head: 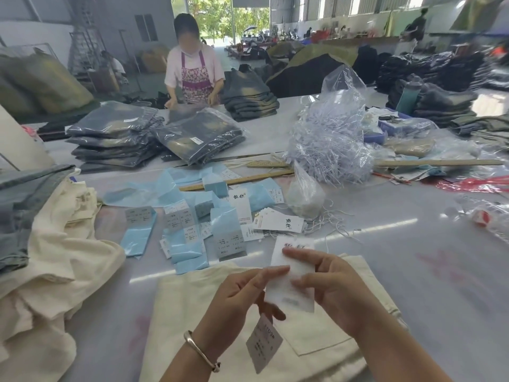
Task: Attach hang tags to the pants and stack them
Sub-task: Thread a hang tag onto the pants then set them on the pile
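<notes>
Cream pants [192,312] lie flat on the table in front of me, a back pocket showing. Above them my right hand [330,290] pinches a large white hang tag [292,277] along its right edge. My left hand [242,293] touches that tag's left edge with a fingertip and holds a small grey size tag [263,344] that hangs below its fingers. More white hang tags [278,223] and grey size tags [181,219] lie spread on the table beyond, among blue plastic sleeves [137,238].
A heap of cream and grey pants [41,244] fills the left side. Bagged dark pants [115,139] are stacked at the far left. A clear bag of plastic tag strings [330,144], wooden rulers [239,180] and loose string lie ahead. A person [192,64] works across the table.
</notes>
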### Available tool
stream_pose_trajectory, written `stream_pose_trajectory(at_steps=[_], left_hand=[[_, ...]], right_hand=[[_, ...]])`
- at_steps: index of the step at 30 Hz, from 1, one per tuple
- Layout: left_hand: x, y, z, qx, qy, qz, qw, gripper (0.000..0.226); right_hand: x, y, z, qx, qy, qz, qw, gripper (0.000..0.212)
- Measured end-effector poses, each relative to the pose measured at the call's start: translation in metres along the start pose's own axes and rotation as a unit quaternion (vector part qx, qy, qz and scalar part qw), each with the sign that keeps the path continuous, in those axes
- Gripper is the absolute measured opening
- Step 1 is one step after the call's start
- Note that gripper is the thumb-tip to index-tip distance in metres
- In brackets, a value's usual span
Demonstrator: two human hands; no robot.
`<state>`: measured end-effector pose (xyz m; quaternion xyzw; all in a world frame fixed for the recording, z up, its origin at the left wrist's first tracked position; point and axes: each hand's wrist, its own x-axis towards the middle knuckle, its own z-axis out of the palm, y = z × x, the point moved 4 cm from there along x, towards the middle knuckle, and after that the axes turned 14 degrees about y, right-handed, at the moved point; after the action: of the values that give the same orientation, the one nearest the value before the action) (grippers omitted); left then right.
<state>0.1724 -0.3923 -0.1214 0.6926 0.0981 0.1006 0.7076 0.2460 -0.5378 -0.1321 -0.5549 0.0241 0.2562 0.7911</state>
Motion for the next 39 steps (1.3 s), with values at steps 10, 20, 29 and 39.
stream_pose_trajectory(at_steps=[10,20,29,39], left_hand=[[0.005,0.011,-0.03,-0.005,0.161,0.076,0.984,0.032],[0.011,0.015,-0.018,0.061,0.119,0.065,0.989,0.06],[0.007,0.019,0.006,0.163,0.112,0.138,0.97,0.068],[0.003,0.025,0.016,0.237,0.11,0.2,0.944,0.071]], right_hand=[[0.007,-0.001,-0.006,-0.148,0.019,-0.008,0.989,0.068],[0.004,-0.002,0.008,-0.171,-0.052,-0.04,0.983,0.08],[-0.003,-0.002,0.01,-0.154,-0.109,-0.061,0.98,0.071],[-0.006,-0.002,0.009,-0.143,-0.116,-0.078,0.98,0.071]])
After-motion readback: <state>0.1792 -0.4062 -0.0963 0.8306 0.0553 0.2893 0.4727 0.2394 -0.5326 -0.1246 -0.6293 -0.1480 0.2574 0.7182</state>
